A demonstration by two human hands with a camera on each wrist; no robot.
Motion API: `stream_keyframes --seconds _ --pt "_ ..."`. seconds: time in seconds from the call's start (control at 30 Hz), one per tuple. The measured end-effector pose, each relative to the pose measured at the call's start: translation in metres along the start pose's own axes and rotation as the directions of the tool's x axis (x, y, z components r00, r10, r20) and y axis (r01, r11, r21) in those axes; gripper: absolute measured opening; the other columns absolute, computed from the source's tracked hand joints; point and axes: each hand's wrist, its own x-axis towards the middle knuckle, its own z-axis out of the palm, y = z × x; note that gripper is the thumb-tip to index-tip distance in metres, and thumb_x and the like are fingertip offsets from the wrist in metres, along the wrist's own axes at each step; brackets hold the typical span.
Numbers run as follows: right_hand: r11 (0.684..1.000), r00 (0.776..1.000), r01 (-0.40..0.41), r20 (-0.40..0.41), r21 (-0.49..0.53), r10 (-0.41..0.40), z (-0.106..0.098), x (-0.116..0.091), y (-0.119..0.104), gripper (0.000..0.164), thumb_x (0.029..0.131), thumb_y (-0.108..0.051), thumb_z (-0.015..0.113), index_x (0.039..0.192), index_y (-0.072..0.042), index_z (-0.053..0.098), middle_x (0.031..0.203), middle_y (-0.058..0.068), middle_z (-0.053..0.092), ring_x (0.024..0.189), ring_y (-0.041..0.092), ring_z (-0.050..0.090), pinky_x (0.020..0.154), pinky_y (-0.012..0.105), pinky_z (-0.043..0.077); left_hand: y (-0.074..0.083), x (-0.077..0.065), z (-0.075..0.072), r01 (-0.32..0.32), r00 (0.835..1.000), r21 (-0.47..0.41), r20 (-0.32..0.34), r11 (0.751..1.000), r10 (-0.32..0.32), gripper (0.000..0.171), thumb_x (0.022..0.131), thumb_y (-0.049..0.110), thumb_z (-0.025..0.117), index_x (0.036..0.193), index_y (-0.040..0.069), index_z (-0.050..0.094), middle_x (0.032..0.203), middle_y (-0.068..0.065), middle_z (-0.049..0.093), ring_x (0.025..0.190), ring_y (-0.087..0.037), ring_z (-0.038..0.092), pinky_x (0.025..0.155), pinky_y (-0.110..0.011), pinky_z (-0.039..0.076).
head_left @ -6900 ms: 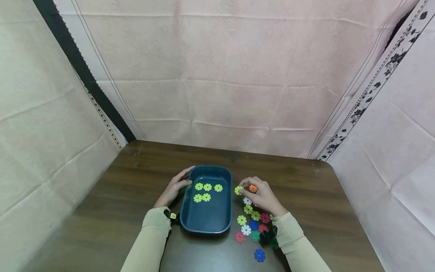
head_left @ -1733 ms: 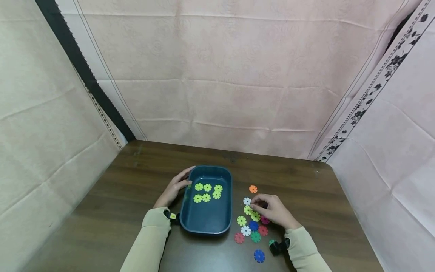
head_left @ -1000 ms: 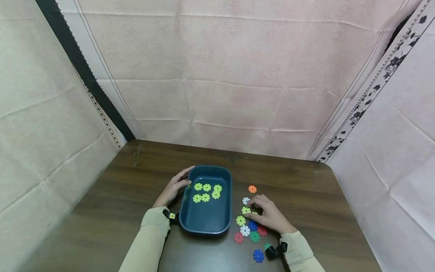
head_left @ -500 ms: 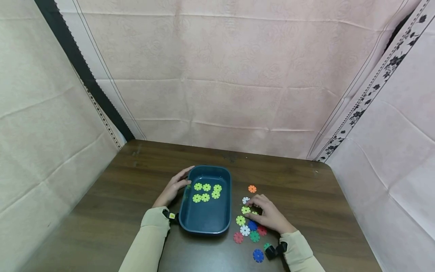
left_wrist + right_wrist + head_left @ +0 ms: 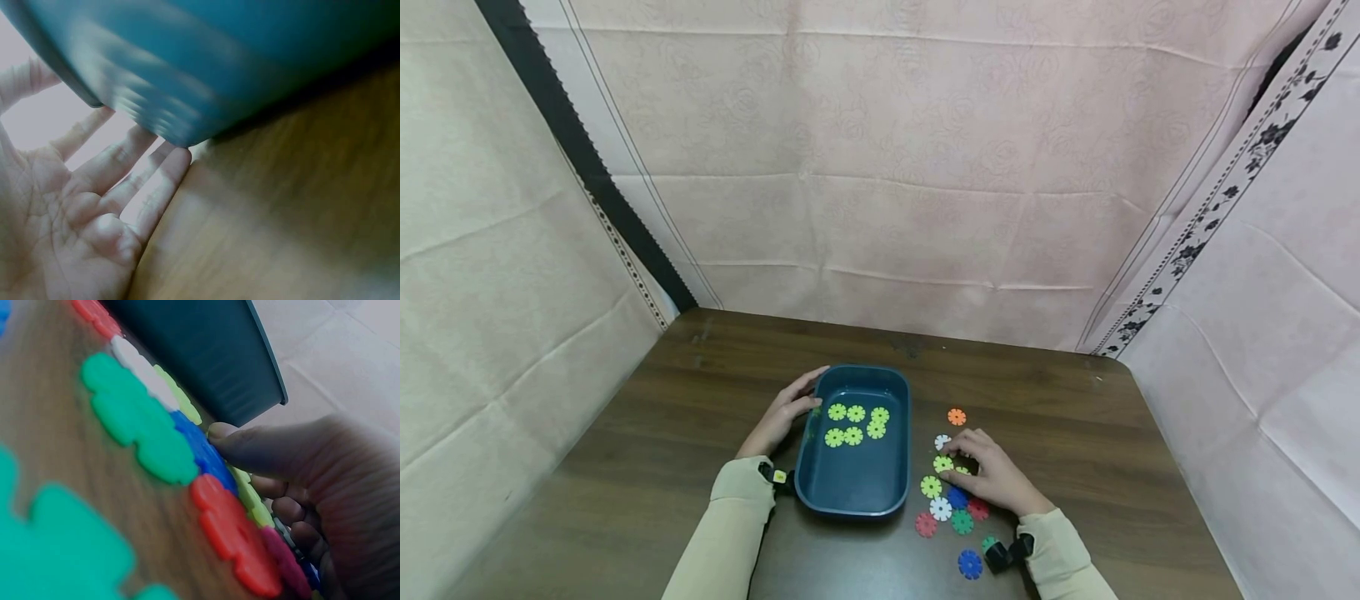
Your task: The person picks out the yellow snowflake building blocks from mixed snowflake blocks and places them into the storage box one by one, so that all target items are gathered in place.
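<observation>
A dark blue-green rectangular tray (image 5: 853, 485) holds several yellow-green flower-shaped plastic pieces (image 5: 853, 436) in its far half. My left hand (image 5: 781, 419) grips its left side, thumb over the rim; in the left wrist view, the fingers (image 5: 147, 194) touch the outer wall. To the right of the tray, my right hand (image 5: 995, 475) pinches a yellow-green flower piece (image 5: 942, 464) between thumb and index finger, low among the loose pieces. The right wrist view shows the thumb (image 5: 262, 447) beside a blue piece (image 5: 206, 453); the index fingertip is hidden there.
Loose flower pieces lie right of the tray: orange (image 5: 957, 417), white (image 5: 941, 508), yellow-green (image 5: 931, 487), red (image 5: 927, 524), green (image 5: 962, 522) and blue (image 5: 970, 564). They rest on a brown wooden table (image 5: 700, 417). Pale cloth (image 5: 887, 167) hangs behind and at both sides.
The yellow-green piece that my right hand held earlier now lies in the tray. That hand has moved nearer to me, over other pieces, and has stayed there this last second. The left hand stays put.
</observation>
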Motion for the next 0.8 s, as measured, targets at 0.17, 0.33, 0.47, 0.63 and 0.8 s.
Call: stream_keyframes --seconds 0.17,0.33,0.47,0.63,0.8 --pt "1.000 1.000 -0.026 0.010 0.006 0.026 -0.0003 0.0004 -0.0011 0.029 0.089 -0.042 0.077 0.112 -0.028 0.067 0.107 -0.015 0.060 0.101 0.007 0.050 0.085 0.036 0.049 0.0003 -0.0001 0.0001 -0.004 1.000 0.006 0.004 1.000 0.004 0.053 0.102 0.016 0.055 0.152 0.030 0.045 0.150 -0.002 0.049 0.137 -0.028 0.043 0.108 -0.062 0.029" --pt "1.000 1.000 -0.020 0.005 0.004 0.020 -0.0002 0.0007 -0.0002 0.028 0.088 -0.041 0.078 0.110 -0.028 0.067 0.106 -0.015 0.060 0.100 0.008 0.051 0.084 0.035 0.048 0.0010 -0.0006 0.0007 -0.003 1.000 0.009 -0.001 1.000 0.003 0.053 0.102 0.016 0.055 0.152 0.029 0.045 0.150 -0.001 0.049 0.136 -0.028 0.044 0.108 -0.062 0.030" --pt "1.000 1.000 -0.029 0.007 -0.001 0.029 0.0000 -0.0001 0.0001 0.027 0.088 -0.041 0.078 0.110 -0.029 0.067 0.105 -0.016 0.060 0.100 0.007 0.050 0.084 0.035 0.049 0.0008 -0.0011 0.0011 0.001 1.000 0.011 -0.001 1.000 -0.001 0.054 0.102 0.015 0.054 0.152 0.029 0.045 0.149 -0.001 0.049 0.136 -0.027 0.044 0.108 -0.061 0.030" --pt "0.999 0.999 -0.035 0.009 0.000 0.035 -0.0004 -0.0003 -0.0014 0.027 0.089 -0.039 0.078 0.110 -0.028 0.068 0.105 -0.016 0.060 0.099 0.007 0.050 0.083 0.034 0.049 0.0002 -0.0012 0.0010 0.007 1.000 0.008 0.004 1.000 -0.007 0.053 0.102 0.016 0.055 0.152 0.031 0.045 0.150 -0.002 0.049 0.137 -0.029 0.043 0.109 -0.062 0.029" --pt "0.999 0.999 -0.035 0.008 0.008 0.035 -0.0009 0.0014 -0.0027 0.027 0.088 -0.038 0.079 0.109 -0.027 0.066 0.104 -0.016 0.059 0.098 0.008 0.050 0.083 0.034 0.048 -0.0001 -0.0011 0.0000 0.017 1.000 0.005 0.005 1.000 -0.017 0.052 0.103 0.019 0.055 0.152 0.032 0.045 0.151 -0.003 0.048 0.138 -0.029 0.042 0.109 -0.063 0.027"
